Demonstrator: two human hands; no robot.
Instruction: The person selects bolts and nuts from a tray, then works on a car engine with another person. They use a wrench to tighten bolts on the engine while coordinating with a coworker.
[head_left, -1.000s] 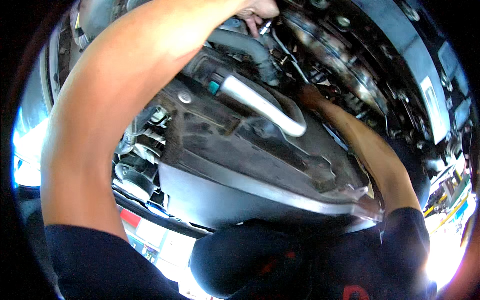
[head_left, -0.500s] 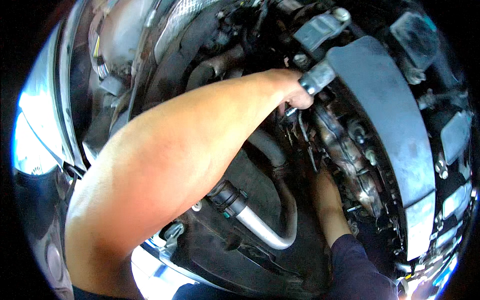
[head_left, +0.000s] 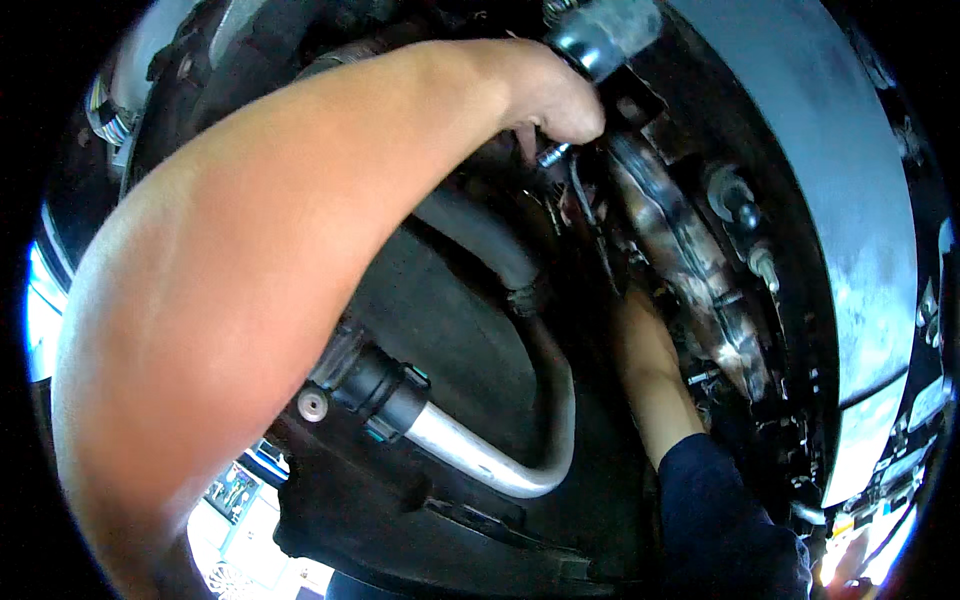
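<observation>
My left arm reaches across from the lower left. Its hand (head_left: 565, 100) is curled closed beside a grey cylindrical metal part (head_left: 600, 40). A short shiny metal shaft (head_left: 553, 155) sticks out just below the fingers; whatever is inside the grip is hidden. From the lower right my right forearm (head_left: 655, 375), in a dark blue sleeve (head_left: 705, 500), goes down into a dark gap in the engine bay. That hand is out of sight, beside a heat-stained, ribbed metal engine part (head_left: 690, 260). A thin dark line (head_left: 590, 210) runs between the two hands.
A bent silver pipe (head_left: 490, 468) with a black connector (head_left: 385, 390) lies below my left arm. Behind it is a black hose (head_left: 485, 240). A long grey cover (head_left: 830, 200) curves down the right side. A black panel (head_left: 430, 310) fills the middle.
The view has come closer and shifted, so the engine parts look larger and my left hand sits higher. Both arms keep much the same places among the parts.
</observation>
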